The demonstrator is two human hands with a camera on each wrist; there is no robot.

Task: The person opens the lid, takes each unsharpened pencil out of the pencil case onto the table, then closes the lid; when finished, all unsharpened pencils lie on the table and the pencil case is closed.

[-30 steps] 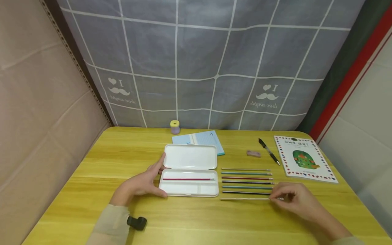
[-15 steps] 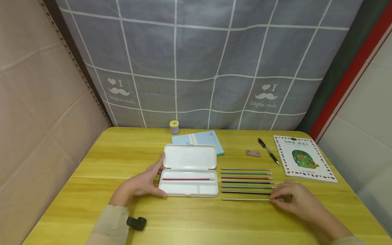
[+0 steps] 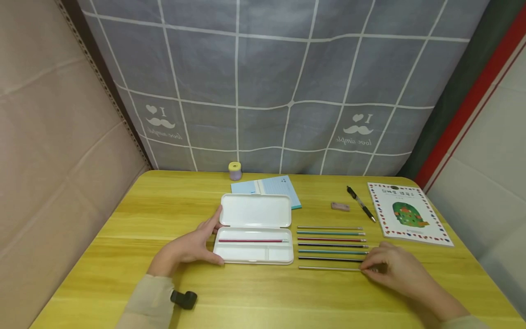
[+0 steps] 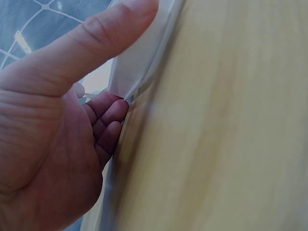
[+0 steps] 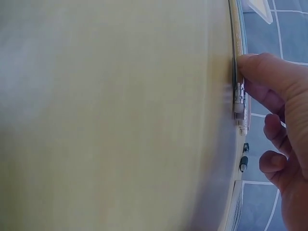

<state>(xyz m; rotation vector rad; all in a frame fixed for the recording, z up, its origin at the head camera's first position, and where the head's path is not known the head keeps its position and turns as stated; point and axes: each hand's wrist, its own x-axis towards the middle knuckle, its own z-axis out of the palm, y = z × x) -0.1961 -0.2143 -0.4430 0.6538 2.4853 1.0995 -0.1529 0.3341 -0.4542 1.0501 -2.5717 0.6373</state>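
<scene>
An open white pencil case (image 3: 255,210) lies on the table with a dark pink pencil (image 3: 252,241) in its tray. My left hand (image 3: 191,246) grips the case's left side, thumb at the front corner and fingers farther back. In the left wrist view the thumb (image 4: 103,41) lies along the white edge. To the right, my right hand (image 3: 400,269) pinches a greyish pencil (image 3: 328,268) near its eraser end, between thumb and forefinger. This pencil lies nearest the front of a row of several parallel pencils, among them a green pencil (image 3: 330,252).
Behind the case lies a light blue notepad (image 3: 275,185), partly covered by the lid. A yellow-and-purple sharpener-like object (image 3: 234,171) stands at the back edge. An eraser (image 3: 340,206), a black pen (image 3: 360,203) and a white picture book (image 3: 411,214) lie at the right.
The greyish pencil's left end has shifted slightly right, into line with the row. My right hand has moved slightly left along it. The left hand and the case stay in place.
</scene>
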